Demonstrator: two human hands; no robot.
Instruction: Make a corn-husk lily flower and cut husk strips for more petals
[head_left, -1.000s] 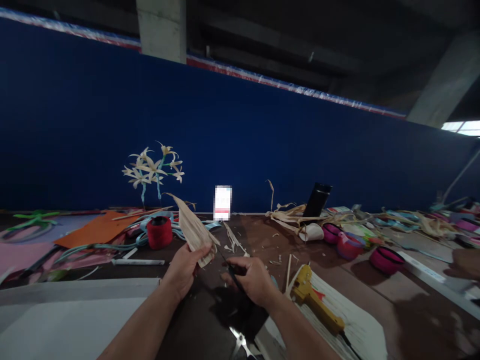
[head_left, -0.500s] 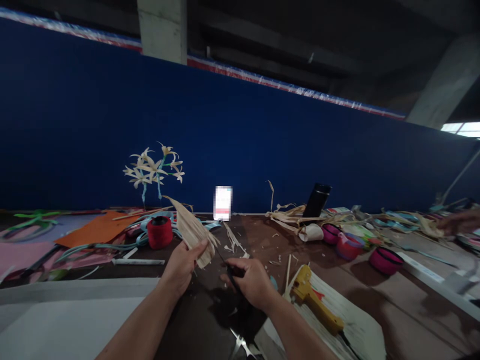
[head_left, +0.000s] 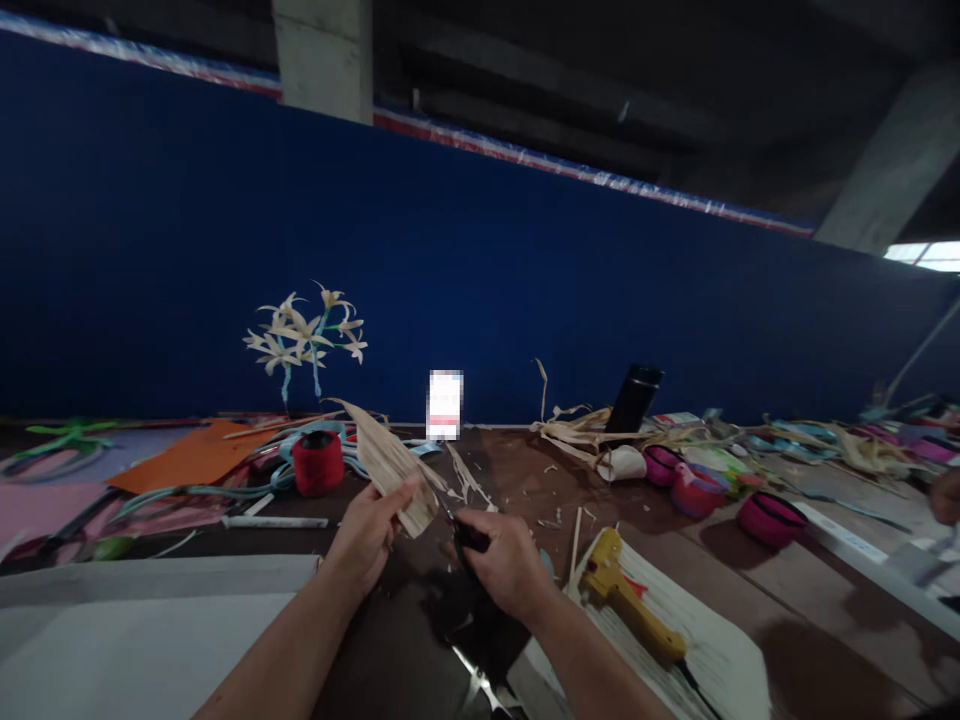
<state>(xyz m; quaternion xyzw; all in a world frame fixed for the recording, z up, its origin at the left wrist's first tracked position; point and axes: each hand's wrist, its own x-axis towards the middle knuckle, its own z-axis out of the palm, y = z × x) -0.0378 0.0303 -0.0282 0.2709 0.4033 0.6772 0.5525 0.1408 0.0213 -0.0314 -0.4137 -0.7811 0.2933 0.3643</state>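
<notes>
My left hand (head_left: pixel 367 535) pinches a dry, pale corn husk (head_left: pixel 386 455) near its lower end, and the husk's pointed tip leans up and to the left. My right hand (head_left: pixel 506 555) is closed around the dark handles of small scissors (head_left: pixel 471 537). Their short metal blades point toward the husk's right edge; I cannot tell whether they touch it. Below my hands, a second pair of scissors (head_left: pixel 478 680) lies on the dark table (head_left: pixel 405 640).
A yellow glue gun (head_left: pixel 634 605) rests on paper at the right. Red ribbon (head_left: pixel 318 463) and orange paper (head_left: pixel 195 455) lie left, before husk flowers (head_left: pixel 304 330). A lit phone (head_left: pixel 445 405) and black tumbler (head_left: pixel 636 400) stand behind. Another person's hand (head_left: pixel 945 495) shows far right.
The scissors in my right hand have tilted, with the blades close to the husk's edge. My left hand keeps its hold. The other person's hand has moved right and nearer.
</notes>
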